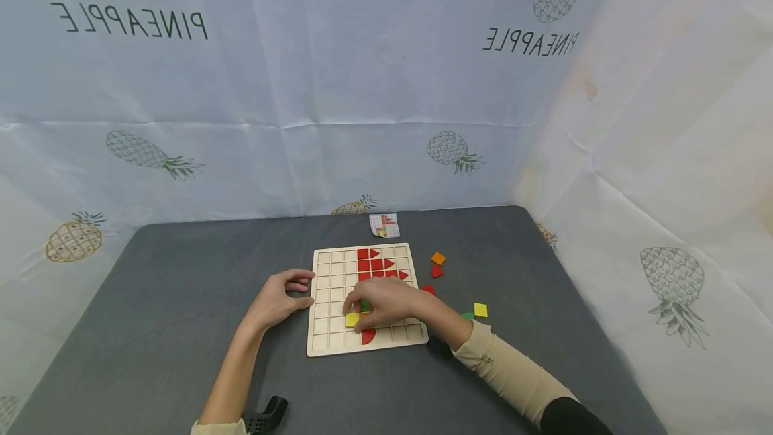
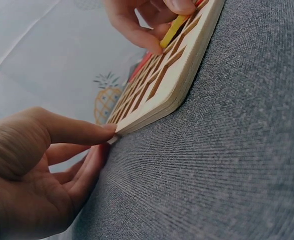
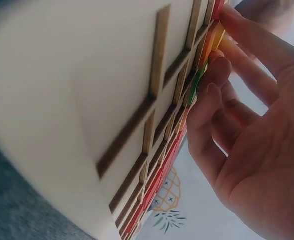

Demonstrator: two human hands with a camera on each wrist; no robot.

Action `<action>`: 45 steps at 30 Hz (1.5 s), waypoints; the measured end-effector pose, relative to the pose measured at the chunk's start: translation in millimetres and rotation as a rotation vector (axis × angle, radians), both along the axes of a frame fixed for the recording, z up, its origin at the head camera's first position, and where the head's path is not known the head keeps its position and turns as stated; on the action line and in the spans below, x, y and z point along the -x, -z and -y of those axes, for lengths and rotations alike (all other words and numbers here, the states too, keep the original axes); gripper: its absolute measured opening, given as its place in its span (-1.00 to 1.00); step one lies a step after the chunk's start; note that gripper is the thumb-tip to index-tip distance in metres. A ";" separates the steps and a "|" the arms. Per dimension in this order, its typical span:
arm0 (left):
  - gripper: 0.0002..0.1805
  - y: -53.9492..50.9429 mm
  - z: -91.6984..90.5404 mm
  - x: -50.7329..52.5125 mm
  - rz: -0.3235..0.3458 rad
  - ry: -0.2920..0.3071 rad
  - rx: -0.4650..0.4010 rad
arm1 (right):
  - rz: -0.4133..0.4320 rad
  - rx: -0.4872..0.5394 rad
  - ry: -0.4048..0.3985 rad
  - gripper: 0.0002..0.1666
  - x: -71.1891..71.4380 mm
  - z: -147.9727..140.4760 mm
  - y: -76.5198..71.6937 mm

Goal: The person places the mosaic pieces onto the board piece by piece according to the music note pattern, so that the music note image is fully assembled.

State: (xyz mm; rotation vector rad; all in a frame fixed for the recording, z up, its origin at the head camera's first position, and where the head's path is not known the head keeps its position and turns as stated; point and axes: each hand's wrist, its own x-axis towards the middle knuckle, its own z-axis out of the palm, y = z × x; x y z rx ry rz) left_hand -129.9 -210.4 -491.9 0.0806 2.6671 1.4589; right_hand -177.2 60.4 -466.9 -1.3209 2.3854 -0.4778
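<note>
A wooden grid board (image 1: pixel 329 348) lies on the dark table, with red squares and triangles (image 1: pixel 370 265) in its upper rows and a red rounded piece (image 1: pixel 368 336) low down. My left hand (image 1: pixel 274 301) touches the board's left edge; in the left wrist view the thumb and fingers of that hand (image 2: pixel 41 165) meet at the rim. Over the lower middle of the grid, my right hand (image 1: pixel 389 301) pinches a yellow square (image 1: pixel 352 319), also visible in the left wrist view as a tilted yellow piece (image 2: pixel 174 31). Beside it sits a green piece (image 1: pixel 366 305), partly covered by the fingers.
Right of the board lie an orange square (image 1: pixel 438 258), red pieces (image 1: pixel 437 272), a yellow square (image 1: pixel 480 310) and a partly hidden green piece (image 1: pixel 468 315). A small pattern card (image 1: pixel 384 225) is behind the board. A black object (image 1: pixel 268 415) is near my left wrist.
</note>
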 end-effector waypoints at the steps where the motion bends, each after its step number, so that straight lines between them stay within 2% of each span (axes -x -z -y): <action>1: -0.41 -0.2 -0.1 0.0 0.000 -0.001 0.001 | 0.000 0.000 0.004 -0.67 -0.2 0.2 0.5; 34: -0.41 1.4 -1.1 -0.3 0.006 -0.007 -0.002 | 0.018 0.027 0.000 -0.66 -3.3 -0.4 1.9; 41: -0.41 0.2 -1.4 0.2 0.007 -0.013 -0.003 | 0.061 0.049 -0.075 -0.66 -5.3 -1.7 1.6; 45: -0.41 -0.7 -1.8 0.7 0.004 -0.015 -0.001 | 0.053 0.040 -0.128 -0.65 -7.3 -0.7 1.6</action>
